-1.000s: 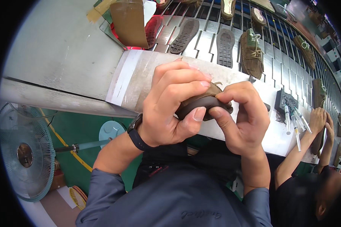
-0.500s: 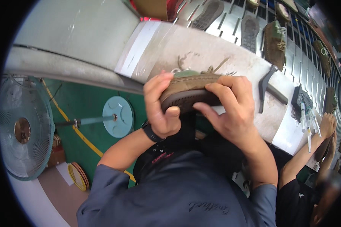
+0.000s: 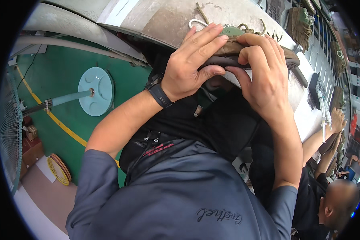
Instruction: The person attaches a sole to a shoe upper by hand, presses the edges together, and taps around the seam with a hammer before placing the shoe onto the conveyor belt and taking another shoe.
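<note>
Two hands are clamped on one shoe (image 3: pixel 232 50), held close above the person's dark apron at the near edge of a worn grey workbench (image 3: pixel 168 20). The left hand (image 3: pixel 190 68) wraps the shoe from the left: its fingers lie together across the olive upper and its thumb presses up under the dark sole. A black watch (image 3: pixel 161 95) sits on that wrist. The right hand (image 3: pixel 264 80) closes over the shoe from the right, fingers curled tight over the top and down onto the sole's edge, just beside the left thumb. The shoe lies tilted, sole toward the person, with its laces trailing onto the bench.

Below on the left, a pale blue round stand base (image 3: pixel 95 91) rests on the green floor (image 3: pixel 64 64), crossed by a yellow line. A fan's wire guard (image 3: pixel 10 132) fills the left rim.

To the right, another person's hands (image 3: pixel 337 120) work at the same bench, near two white tubes (image 3: pixel 323 108). Farther along, another olive shoe (image 3: pixel 298 20) and a loose sole (image 3: pixel 275 7) lie on a slatted conveyor (image 3: pixel 320 44), well apart from the held shoe.
</note>
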Demonstrator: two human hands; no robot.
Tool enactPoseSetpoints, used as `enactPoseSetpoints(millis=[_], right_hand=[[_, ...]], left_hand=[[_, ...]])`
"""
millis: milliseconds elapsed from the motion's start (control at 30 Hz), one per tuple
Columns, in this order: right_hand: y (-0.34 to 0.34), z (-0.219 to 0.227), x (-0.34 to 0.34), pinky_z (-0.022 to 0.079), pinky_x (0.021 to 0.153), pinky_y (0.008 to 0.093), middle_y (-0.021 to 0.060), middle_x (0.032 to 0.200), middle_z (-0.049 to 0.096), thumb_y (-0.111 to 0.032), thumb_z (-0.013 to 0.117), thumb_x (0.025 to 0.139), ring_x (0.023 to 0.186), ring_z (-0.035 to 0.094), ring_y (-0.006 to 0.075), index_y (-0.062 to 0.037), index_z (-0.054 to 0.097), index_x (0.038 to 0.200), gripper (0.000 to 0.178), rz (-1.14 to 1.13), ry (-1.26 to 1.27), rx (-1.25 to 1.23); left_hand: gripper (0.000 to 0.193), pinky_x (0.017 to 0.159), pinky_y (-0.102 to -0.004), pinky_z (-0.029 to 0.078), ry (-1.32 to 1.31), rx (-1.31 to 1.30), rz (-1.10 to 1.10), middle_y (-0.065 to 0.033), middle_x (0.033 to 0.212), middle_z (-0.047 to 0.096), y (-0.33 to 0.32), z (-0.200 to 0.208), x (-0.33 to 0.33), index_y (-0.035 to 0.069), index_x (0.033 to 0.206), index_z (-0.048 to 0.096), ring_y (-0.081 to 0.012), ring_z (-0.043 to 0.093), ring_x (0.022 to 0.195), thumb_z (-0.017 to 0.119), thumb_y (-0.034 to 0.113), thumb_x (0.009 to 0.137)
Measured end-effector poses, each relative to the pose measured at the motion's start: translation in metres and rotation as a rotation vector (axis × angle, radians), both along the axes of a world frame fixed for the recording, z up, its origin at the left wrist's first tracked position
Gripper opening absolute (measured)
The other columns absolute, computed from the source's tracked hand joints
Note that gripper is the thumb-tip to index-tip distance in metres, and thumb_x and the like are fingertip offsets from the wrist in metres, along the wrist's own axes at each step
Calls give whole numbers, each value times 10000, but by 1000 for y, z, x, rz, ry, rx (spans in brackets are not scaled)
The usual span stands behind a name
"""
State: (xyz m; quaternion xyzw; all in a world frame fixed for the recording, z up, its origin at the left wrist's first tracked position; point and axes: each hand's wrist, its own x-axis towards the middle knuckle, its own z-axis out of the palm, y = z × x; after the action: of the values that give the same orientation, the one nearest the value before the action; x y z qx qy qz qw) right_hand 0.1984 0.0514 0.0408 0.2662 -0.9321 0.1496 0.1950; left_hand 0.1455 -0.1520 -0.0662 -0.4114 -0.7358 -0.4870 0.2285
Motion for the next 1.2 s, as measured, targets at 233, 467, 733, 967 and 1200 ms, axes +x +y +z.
enactPoseSetpoints(millis=[233, 467, 733, 967, 1200], right_hand=[[0, -5, -4, 552, 939, 480, 137, 1079, 699, -66, 836, 718, 988, 684, 353, -41, 598, 932, 321, 22, 66, -14], [-5, 15, -6, 579, 916, 462, 143, 1053, 701, -85, 868, 680, 979, 689, 354, -20, 632, 974, 383, -70, -127, 26], [38, 13, 10, 497, 1086, 545, 147, 1217, 720, -122, 915, 722, 1170, 682, 366, -38, 660, 1028, 407, -139, -33, -14], [46, 4, 13, 460, 1107, 551, 126, 1202, 718, -109, 869, 776, 1155, 675, 341, -46, 627, 983, 325, -20, 81, 20], [52, -16, 5, 543, 1022, 508, 124, 1120, 744, -76, 858, 774, 1081, 715, 321, -46, 617, 934, 290, 65, 225, -54]], left_hand=[[502, 1179, -525, 445, 43, 4, -9, -191, 1381, 708, 2, 4, -2, 24, 1377, 683, -371, 659, 1330, 751, 337, 990], [315, 1247, -522, 334, -337, 181, -69, -165, 1334, 744, 5, 19, 12, 21, 1276, 744, -301, 694, 1288, 741, 43, 961], [401, 1300, -507, 225, -668, 127, -202, -129, 1401, 720, -7, 41, 11, 47, 1326, 737, -264, 581, 1435, 806, 108, 936], [536, 1182, -496, 458, -111, -109, -29, -175, 1378, 716, 17, 46, 10, 10, 1334, 716, -342, 660, 1332, 877, 169, 848], [455, 1061, -410, 569, 26, -45, 26, -168, 1291, 756, 26, 36, 9, -1, 1254, 750, -338, 715, 1230, 876, 123, 835]])
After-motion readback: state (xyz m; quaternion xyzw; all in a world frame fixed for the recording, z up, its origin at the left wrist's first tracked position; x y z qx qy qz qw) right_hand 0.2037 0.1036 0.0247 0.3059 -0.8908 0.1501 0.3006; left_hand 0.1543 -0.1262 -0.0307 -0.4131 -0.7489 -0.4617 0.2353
